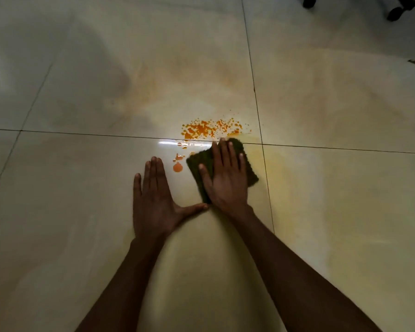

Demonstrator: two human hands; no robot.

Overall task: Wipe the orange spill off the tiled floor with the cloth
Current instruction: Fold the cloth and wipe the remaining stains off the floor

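The orange spill (210,130) lies just beyond the cloth (247,168), up and leftward. My right hand (225,178) presses flat on it, fingers spread; my left hand (153,202) rests splayed beside it, holding nothing.

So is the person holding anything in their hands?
Not gripped. The right hand presses flat on top of the dark green knitted cloth, pinning it to the cream tiled floor. The left hand lies flat on bare tile, empty.
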